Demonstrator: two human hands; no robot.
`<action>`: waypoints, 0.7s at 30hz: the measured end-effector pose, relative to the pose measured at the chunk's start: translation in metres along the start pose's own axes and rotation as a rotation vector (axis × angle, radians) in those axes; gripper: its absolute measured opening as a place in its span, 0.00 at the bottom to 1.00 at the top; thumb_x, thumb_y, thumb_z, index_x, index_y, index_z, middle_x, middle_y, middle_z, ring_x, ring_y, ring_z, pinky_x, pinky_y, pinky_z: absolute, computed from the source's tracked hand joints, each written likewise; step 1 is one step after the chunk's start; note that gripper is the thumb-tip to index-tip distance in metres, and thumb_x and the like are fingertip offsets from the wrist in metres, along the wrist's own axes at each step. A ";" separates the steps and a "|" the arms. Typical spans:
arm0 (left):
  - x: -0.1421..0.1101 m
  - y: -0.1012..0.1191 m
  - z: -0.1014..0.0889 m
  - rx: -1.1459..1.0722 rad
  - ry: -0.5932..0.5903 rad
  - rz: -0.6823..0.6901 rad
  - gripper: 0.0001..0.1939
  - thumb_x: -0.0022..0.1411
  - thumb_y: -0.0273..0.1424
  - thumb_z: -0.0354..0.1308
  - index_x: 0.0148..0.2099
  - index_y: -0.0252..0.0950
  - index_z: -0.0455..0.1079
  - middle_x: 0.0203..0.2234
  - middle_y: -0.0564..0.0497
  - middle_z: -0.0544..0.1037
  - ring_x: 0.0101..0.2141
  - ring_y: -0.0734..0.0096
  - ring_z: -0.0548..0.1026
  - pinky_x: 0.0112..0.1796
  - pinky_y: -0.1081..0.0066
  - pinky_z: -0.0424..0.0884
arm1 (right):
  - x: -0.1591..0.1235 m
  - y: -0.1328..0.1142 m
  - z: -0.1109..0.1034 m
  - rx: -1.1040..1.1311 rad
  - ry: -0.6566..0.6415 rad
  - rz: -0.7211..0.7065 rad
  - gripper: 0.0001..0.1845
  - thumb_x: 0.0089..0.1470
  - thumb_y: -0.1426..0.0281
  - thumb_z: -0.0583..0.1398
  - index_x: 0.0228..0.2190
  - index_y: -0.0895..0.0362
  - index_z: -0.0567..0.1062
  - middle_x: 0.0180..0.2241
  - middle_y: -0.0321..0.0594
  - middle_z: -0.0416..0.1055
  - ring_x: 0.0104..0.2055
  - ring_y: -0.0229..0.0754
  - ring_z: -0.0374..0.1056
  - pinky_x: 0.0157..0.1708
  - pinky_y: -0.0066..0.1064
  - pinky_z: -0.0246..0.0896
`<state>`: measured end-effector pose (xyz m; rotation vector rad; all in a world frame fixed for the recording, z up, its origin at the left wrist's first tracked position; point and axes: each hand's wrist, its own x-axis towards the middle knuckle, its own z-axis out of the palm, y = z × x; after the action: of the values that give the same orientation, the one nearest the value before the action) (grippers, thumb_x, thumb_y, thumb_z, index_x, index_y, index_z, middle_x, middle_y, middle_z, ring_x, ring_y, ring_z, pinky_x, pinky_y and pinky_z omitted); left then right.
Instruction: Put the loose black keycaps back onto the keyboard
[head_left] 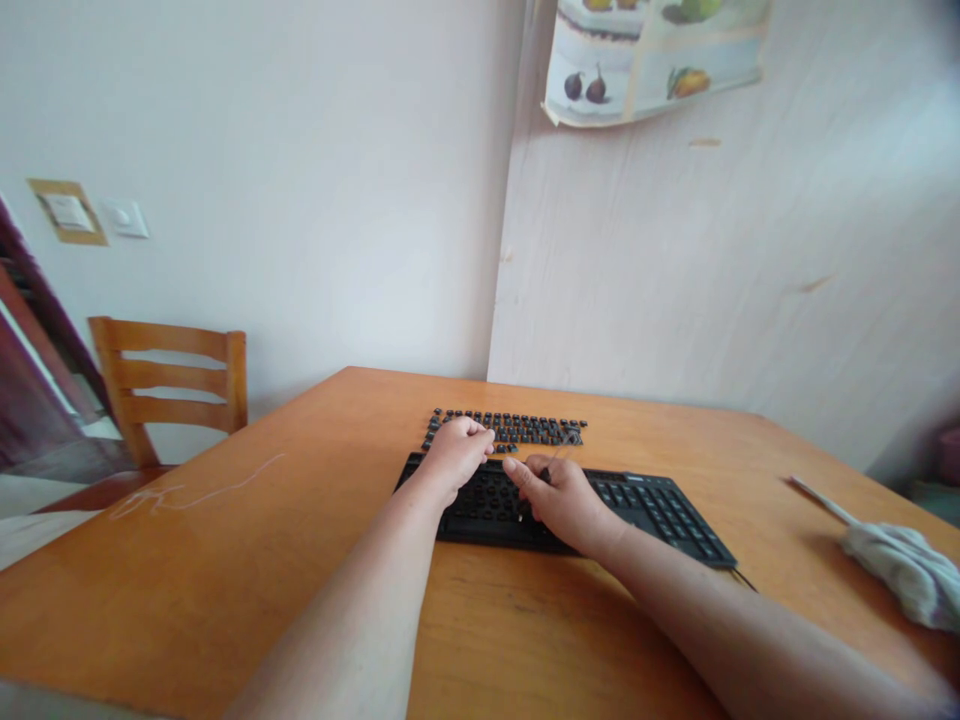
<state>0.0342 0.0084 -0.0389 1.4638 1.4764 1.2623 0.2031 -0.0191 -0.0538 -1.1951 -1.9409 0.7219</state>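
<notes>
A black computer keyboard (649, 510) lies across the table in front of me. Its left part shows bare sockets where keycaps are off, while the right part still has its keys. Behind it, loose black keycaps (525, 430) are laid out in rows. My left hand (459, 452) is closed in a pinch over the keyboard's back left edge, near these rows; what its fingertips hold is too small to make out. My right hand (561, 500) wraps round a black-handled keycap puller (545, 476) above the middle of the keyboard, its thin wires pointing towards the loose keycaps.
The wooden table (300, 560) reaches back to the wall. A stick with a grey cloth (904, 570) lies at the right, and a white string-like line (217, 495) at the left. A wooden chair (172, 385) stands beyond the left edge. A keyboard cable (742, 578) leaves at the right.
</notes>
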 end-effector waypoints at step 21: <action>-0.019 0.021 0.010 -0.175 -0.368 -0.051 0.08 0.52 0.31 0.59 0.36 0.34 0.70 0.28 0.49 0.77 0.29 0.70 0.75 0.31 0.71 0.67 | 0.007 -0.001 -0.008 0.220 0.337 -0.093 0.23 0.58 0.51 0.54 0.23 0.56 0.66 0.18 0.31 0.59 0.21 0.35 0.55 0.22 0.27 0.51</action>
<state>0.0527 -0.0111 -0.0251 1.4399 1.1245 0.9990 0.2068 -0.0126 -0.0460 -1.0118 -1.5839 0.6221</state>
